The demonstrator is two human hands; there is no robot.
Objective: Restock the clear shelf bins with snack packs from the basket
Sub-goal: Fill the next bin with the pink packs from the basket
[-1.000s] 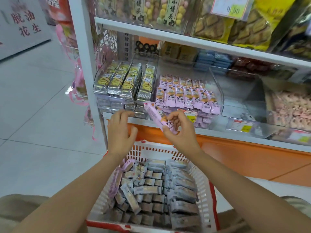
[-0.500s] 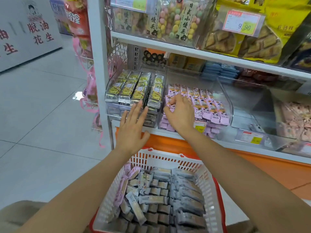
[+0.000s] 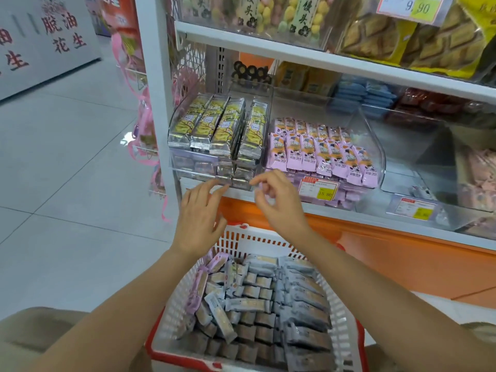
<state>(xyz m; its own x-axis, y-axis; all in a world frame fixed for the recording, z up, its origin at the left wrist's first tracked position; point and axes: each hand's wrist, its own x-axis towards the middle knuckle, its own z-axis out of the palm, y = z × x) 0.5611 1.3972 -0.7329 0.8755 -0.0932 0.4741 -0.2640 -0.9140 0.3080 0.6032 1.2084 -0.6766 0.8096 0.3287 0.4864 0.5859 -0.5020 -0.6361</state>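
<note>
1. Head view: grey-blue foil snack packs (image 3: 268, 304) fill the white slotted plastic basket (image 3: 268, 237) at 6 o'clock. A few pale pink wrapped packs (image 3: 212, 267) lie along its 9 o'clock wall.
2. At 1 o'clock, the clear plastic shelf bin (image 3: 371, 140) holds upright rows of pink printed packs (image 3: 322, 154).
3. The left hand (image 3: 200, 216) has its fingers spread and the right hand (image 3: 281, 208) has them loosely curled. Both are empty, just before the bins' front lips.
4. Best next move, I judge: pinch one matching pink pack by its end and stand it in line, print forward.

the basket (image 3: 346, 342) near rim is cut off below.
</note>
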